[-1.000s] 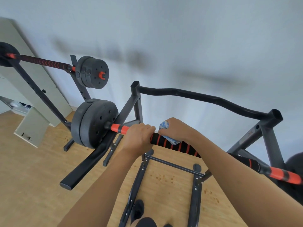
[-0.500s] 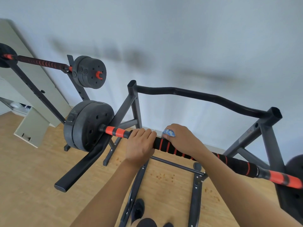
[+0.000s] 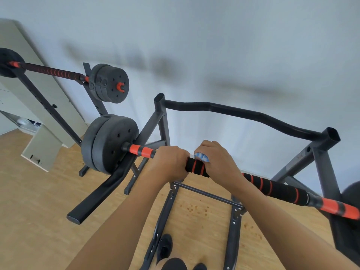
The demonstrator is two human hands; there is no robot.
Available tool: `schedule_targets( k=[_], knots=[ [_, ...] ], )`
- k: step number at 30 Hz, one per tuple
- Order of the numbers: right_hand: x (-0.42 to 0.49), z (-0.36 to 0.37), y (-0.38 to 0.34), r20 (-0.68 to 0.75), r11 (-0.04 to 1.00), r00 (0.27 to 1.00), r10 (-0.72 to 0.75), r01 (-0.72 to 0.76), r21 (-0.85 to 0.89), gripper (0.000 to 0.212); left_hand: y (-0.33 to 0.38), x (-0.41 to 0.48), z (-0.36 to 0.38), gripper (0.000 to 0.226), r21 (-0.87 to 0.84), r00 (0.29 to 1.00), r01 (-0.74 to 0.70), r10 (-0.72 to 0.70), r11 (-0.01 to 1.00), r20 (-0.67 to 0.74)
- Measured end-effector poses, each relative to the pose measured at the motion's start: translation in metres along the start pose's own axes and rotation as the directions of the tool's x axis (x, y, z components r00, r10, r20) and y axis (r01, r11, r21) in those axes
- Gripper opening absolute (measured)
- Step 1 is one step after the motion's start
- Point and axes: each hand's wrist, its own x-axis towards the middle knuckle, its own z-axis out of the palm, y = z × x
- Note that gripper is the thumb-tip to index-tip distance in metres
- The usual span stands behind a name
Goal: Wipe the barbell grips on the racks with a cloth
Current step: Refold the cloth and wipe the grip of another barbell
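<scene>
The foam grip (image 3: pixel 276 189) I am wiping is black with orange rings. It runs along the near barbell (image 3: pixel 331 208), which lies across the dark rack (image 3: pixel 243 114) right in front of me. My right hand (image 3: pixel 218 162) is curled over the grip, with the blue-and-white cloth (image 3: pixel 201 157) bunched under its fingers so that only a corner shows. My left hand (image 3: pixel 169 162) is wrapped round the bar just beside it, toward the orange sleeve (image 3: pixel 142 151) and the black weight plates (image 3: pixel 109 145). A short piece of grip shows between the two hands. Further left, a second barbell (image 3: pixel 54 72) sits on its own stand (image 3: pixel 48 109). Below me I see the wooden floor (image 3: pixel 39 191) and a dark shoe (image 3: pixel 164 248). A pale cabinet (image 3: pixel 58 98) stands at the left.
</scene>
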Motion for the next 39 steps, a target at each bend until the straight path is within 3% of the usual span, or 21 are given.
schedule_targets(
  k=[5,8,10,12,14,17,28,30,35,39],
  knots=[
    [-0.002,0.002,-0.001,-0.015,1.0,1.0,-0.025,0.025,0.005,0.019,-0.011,0.015,-0.009,0.015,-0.086,0.991,-0.082,0.09,0.993,0.095],
    [-0.001,0.001,0.004,-0.037,1.0,0.999,0.02,-0.021,-0.01,0.02,-0.008,0.01,0.006,0.012,-0.066,0.986,-0.122,0.114,0.99,-0.122],
    [0.002,0.0,0.006,-0.048,0.999,0.998,0.032,-0.033,-0.013,0.02,-0.002,0.001,0.025,0.024,-0.033,0.949,-0.105,0.09,0.994,-0.302],
    [0.004,0.0,0.006,-0.052,0.999,0.998,0.047,-0.047,-0.01,0.019,0.005,-0.003,0.034,0.029,-0.061,0.92,-0.056,0.028,0.997,-0.391],
    [0.005,0.0,0.007,-0.056,0.999,0.997,0.045,-0.046,-0.01,0.016,0.01,0.002,0.031,0.025,-0.078,0.936,-0.002,-0.026,0.997,-0.35],
    [0.004,0.002,0.009,-0.052,1.0,0.998,0.02,-0.021,-0.02,0.014,0.013,0.01,0.014,0.014,0.021,0.988,0.047,-0.043,0.999,-0.148],
    [0.008,0.004,0.013,-0.068,0.991,0.995,-0.07,0.061,-0.122,0.03,-0.005,0.038,-0.019,0.022,-0.027,0.974,-0.119,0.121,0.993,0.189],
    [0.01,0.001,0.016,-0.072,0.995,0.996,-0.045,0.038,-0.091,0.025,-0.004,0.038,-0.017,0.019,-0.059,0.978,-0.137,0.145,0.989,0.149],
    [0.022,-0.003,0.021,-0.068,0.999,0.998,0.006,-0.009,-0.042,0.016,0.004,0.026,0.011,0.017,0.008,0.98,-0.052,0.053,0.999,-0.192],
    [0.022,-0.001,0.022,-0.084,0.998,0.996,-0.006,0.0,-0.063,0.018,0.007,0.035,0.004,0.008,0.066,0.998,0.004,0.0,0.998,-0.066]
  ],
)
